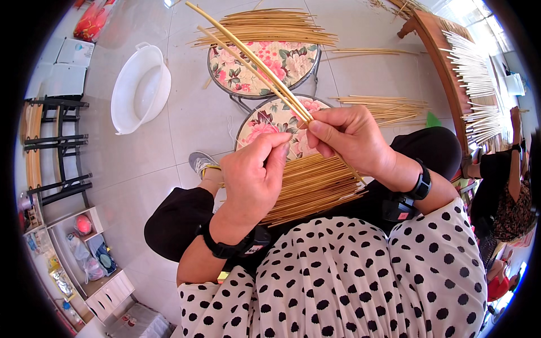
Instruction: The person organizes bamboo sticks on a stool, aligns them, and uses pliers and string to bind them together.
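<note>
My right hand point(358, 138) pinches a few long pale-yellow sticks point(265, 78) between thumb and fingers. They slant up to the far left and fan slightly apart, and a thinner end shows below the hand. Close beside it, my left hand point(252, 177) is closed in a pinch at the sticks' near end. A thin white thread point(264, 119) seems to run from its fingertips, though its full path is hard to follow. Under both hands, a thick bundle of brown-yellow sticks point(310, 188) lies across my lap.
Two round flower-patterned stools point(256, 132) stand ahead, the farther one bearing another stick bundle point(265, 27). More sticks point(389, 108) lie to the right, near a wooden bench point(431, 62) with pale sticks. A white tub point(141, 93) and low shelves point(84, 253) are on the left. Another person point(507, 197) sits far right.
</note>
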The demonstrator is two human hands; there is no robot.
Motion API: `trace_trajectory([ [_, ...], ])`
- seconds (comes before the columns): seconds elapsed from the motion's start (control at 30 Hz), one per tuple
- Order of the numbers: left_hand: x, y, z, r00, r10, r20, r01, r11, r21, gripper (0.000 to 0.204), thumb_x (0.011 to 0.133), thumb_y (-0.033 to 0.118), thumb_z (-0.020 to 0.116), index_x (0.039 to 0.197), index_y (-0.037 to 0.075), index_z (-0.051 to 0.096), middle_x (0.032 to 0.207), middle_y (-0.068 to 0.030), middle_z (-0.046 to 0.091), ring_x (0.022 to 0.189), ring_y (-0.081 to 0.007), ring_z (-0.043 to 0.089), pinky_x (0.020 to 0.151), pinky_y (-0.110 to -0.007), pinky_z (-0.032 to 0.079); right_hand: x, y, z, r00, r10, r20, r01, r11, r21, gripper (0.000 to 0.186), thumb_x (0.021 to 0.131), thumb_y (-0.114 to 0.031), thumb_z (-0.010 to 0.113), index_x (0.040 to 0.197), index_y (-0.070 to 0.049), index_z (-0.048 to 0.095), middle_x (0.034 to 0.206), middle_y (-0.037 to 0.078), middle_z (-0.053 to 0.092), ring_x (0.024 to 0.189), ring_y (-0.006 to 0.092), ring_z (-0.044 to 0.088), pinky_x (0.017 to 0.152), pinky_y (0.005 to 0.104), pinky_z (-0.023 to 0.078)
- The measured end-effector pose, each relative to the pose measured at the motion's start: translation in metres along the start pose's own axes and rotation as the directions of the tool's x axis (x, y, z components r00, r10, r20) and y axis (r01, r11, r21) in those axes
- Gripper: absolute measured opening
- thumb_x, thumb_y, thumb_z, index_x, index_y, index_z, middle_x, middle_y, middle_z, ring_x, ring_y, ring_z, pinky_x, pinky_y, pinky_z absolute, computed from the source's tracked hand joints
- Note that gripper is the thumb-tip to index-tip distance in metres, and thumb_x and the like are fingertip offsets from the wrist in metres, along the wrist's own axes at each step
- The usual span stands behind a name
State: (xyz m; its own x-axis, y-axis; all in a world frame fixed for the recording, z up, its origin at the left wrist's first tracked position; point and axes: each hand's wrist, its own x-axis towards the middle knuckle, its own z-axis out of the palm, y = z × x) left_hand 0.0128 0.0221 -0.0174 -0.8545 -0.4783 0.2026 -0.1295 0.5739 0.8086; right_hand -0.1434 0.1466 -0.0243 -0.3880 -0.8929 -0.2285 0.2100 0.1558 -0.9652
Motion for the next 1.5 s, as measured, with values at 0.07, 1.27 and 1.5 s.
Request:
trace_trajectory([
  [0.07, 0.0, -0.002, 0.002, 1.0, 0.0, -0.008, 0.0, 1.0, -0.013, 0.011, 0.089, -0.001, 0.061, 0.099, -0.002, 0.066, 0.076, -0.0089, 0.068, 0.064, -0.0065, 0.061, 0.058, -0.021, 0.047, 0.0, -0.001, 0.0, 1.0, 0.002, 0.01, -0.002, 0.998, -0.055, 0.019, 0.096, -0.007, 0.054, 0.103, 0.003, 0.068, 0.071, 0.002, 0.061, 0.056, 0.0043, 0.051, 0.05, 0.0181, 0.042],
  [1.27, 0.022, -0.017, 0.03, 0.974, -0.224, -0.033, 0.203, 0.928, -0.312, 0.006, 0.092, 0.0, 0.054, 0.093, -0.004, 0.059, 0.065, -0.0001, 0.056, 0.056, -0.0032, 0.049, 0.05, -0.019, 0.038, 0.019, 0.02, 0.01, 0.732, -0.673, -0.103, 0.32, 0.474, -0.821, 0.019, 0.083, -0.011, 0.067, 0.101, -0.004, 0.063, 0.069, 0.015, 0.06, 0.06, 0.0355, 0.06, 0.05, 0.0404, 0.049],
  [1.5, 0.023, -0.017, 0.029, 0.976, -0.213, -0.05, 0.187, 0.932, -0.311, 0.007, 0.092, 0.0, 0.054, 0.093, -0.005, 0.059, 0.064, 0.0, 0.056, 0.055, -0.0033, 0.049, 0.049, -0.019, 0.038, 0.02, 0.021, 0.014, 0.753, -0.653, -0.08, 0.358, 0.509, -0.783, 0.018, 0.083, -0.009, 0.067, 0.1, -0.003, 0.063, 0.069, 0.015, 0.06, 0.061, 0.0356, 0.06, 0.052, 0.0399, 0.049],
])
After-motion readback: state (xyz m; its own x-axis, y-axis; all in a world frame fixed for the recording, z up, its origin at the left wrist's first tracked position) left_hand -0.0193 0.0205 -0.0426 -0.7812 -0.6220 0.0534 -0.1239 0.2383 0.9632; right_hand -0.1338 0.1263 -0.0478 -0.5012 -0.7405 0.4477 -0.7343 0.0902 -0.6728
